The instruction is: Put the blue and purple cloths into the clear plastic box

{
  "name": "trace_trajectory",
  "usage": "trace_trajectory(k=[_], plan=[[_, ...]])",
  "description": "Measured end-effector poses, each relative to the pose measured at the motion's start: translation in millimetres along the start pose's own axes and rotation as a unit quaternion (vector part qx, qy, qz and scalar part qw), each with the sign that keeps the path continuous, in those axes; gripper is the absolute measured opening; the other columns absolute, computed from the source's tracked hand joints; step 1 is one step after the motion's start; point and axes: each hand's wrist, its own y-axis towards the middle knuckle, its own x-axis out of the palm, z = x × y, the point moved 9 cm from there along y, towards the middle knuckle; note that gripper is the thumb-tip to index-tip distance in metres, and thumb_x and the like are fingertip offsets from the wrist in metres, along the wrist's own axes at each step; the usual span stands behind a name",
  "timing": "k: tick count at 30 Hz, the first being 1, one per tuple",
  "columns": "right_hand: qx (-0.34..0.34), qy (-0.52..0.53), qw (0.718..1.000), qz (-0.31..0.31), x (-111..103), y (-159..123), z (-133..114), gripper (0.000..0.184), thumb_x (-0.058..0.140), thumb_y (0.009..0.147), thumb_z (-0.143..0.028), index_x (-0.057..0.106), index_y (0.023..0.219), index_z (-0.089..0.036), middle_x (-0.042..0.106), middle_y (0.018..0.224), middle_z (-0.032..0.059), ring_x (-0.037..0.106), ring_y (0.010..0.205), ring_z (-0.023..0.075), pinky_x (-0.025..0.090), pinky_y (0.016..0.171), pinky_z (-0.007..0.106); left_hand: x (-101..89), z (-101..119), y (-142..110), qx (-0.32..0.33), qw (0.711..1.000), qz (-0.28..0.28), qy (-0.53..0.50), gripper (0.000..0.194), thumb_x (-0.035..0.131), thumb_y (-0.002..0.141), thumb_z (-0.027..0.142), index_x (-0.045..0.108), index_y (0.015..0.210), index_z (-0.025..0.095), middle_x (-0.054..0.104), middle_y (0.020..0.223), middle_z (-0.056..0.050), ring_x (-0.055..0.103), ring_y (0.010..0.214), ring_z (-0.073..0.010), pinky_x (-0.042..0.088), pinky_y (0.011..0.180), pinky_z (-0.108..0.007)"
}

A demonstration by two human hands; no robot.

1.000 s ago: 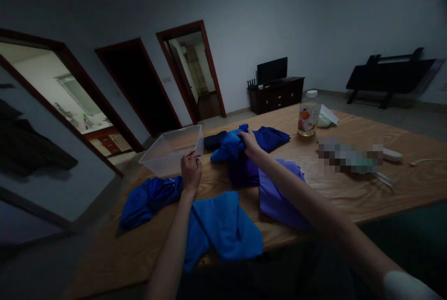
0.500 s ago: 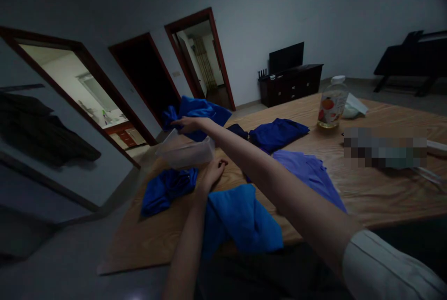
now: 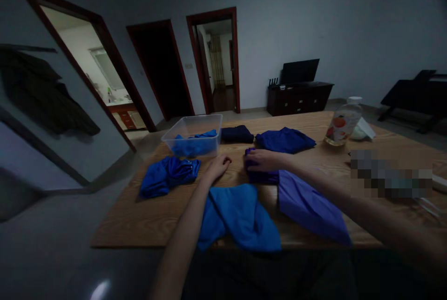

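Note:
My left hand (image 3: 219, 166) rests on the wooden table with its fingers curled in and nothing visible in them. It lies between a crumpled shiny blue garment (image 3: 169, 176) and a brighter blue cloth (image 3: 240, 216) near the front edge. My right hand (image 3: 263, 159) is on a folded dark purple cloth (image 3: 261, 176), its fingers around the cloth's upper left part. Beside that, a lighter purple cloth (image 3: 310, 207) lies partly under my right forearm. A clear plastic box (image 3: 192, 125) holding blue cloth (image 3: 197, 145) stands behind my left hand.
At the back of the table (image 3: 122, 225) lie a folded black cloth (image 3: 238, 134) and a dark blue garment (image 3: 284, 140). A clear bottle (image 3: 344, 123) with a white cap stands at the right, near a white packet (image 3: 363, 130) and a blurred-out object (image 3: 389, 174).
The blue cloth that my right hand held over the box now lies inside it. My right hand has come back to the right, onto the dark purple cloth. My left hand stays put.

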Motion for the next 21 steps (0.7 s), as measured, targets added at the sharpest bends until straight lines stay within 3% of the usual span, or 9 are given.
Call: trace_trajectory(k=[3, 5, 9, 12, 15, 21], plan=[[0.057, -0.050, 0.997, 0.023, 21, -51, 25, 0.079, 0.090, 0.091, -0.059, 0.071, 0.155, -0.016, 0.068, 0.156, 0.0273, 0.066, 0.146, 0.0468, 0.050, 0.127, 0.066, -1.3, -2, -1, -0.007, 1.000, 0.003, 0.001, 0.022, 0.061, 0.106, 0.017, 0.080, 0.116, 0.019, 0.080, 0.128, -0.010, 0.074, 0.123, -0.0246, 0.055, 0.115, -0.037], [0.086, -0.064, 0.993, 0.039, 32, -67, 34, 0.089, 0.085, 0.095, -0.064, 0.060, 0.166, -0.016, 0.056, 0.171, 0.0289, 0.056, 0.158, 0.0483, 0.044, 0.132, 0.068, -1.6, -3, -2, -0.009, 1.000, 0.003, 0.002, 0.023, 0.061, 0.106, 0.018, 0.080, 0.118, 0.019, 0.080, 0.131, -0.010, 0.074, 0.125, -0.0247, 0.055, 0.117, -0.037], [0.107, -0.071, 0.990, 0.056, 42, -72, 38, 0.065, 0.073, 0.105, -0.056, 0.064, 0.159, -0.020, 0.058, 0.169, 0.0229, 0.058, 0.155, 0.0418, 0.049, 0.127, 0.058, 0.0, -5, -2, -0.008, 1.000, -0.007, 0.006, 0.023, 0.061, 0.106, 0.019, 0.080, 0.119, 0.018, 0.079, 0.132, -0.012, 0.074, 0.125, -0.0261, 0.056, 0.117, -0.040], [0.128, -0.069, 0.986, 0.077, 42, -67, 38, 0.049, 0.076, 0.102, -0.039, 0.068, 0.147, -0.019, 0.063, 0.160, 0.0221, 0.060, 0.149, 0.0416, 0.049, 0.124, 0.059, 0.2, -6, -1, -0.005, 1.000, -0.008, 0.008, 0.023, 0.060, 0.107, 0.022, 0.079, 0.118, 0.018, 0.079, 0.132, -0.012, 0.074, 0.126, -0.0275, 0.056, 0.118, -0.043], [0.148, -0.039, 0.983, 0.101, 41, -65, 42, 0.040, 0.078, 0.095, -0.025, 0.069, 0.134, -0.019, 0.069, 0.149, 0.0202, 0.064, 0.143, 0.0367, 0.050, 0.123, 0.051, 0.5, -5, 1, -0.003, 1.000, -0.010, 0.009, 0.023, 0.059, 0.107, 0.024, 0.079, 0.116, 0.017, 0.079, 0.130, -0.013, 0.073, 0.126, -0.0285, 0.055, 0.120, -0.046], [0.223, 0.115, 0.946, 0.204, 25, -82, 79, 0.025, 0.066, 0.101, -0.031, 0.066, 0.124, -0.022, 0.078, 0.117, 0.0112, 0.072, 0.111, 0.0279, 0.056, 0.105, 0.042, -0.1, -6, 0, 0.002, 1.000, -0.009, 0.006, 0.026, 0.058, 0.105, 0.028, 0.080, 0.116, 0.018, 0.078, 0.131, -0.014, 0.073, 0.125, -0.0295, 0.056, 0.118, -0.048]])
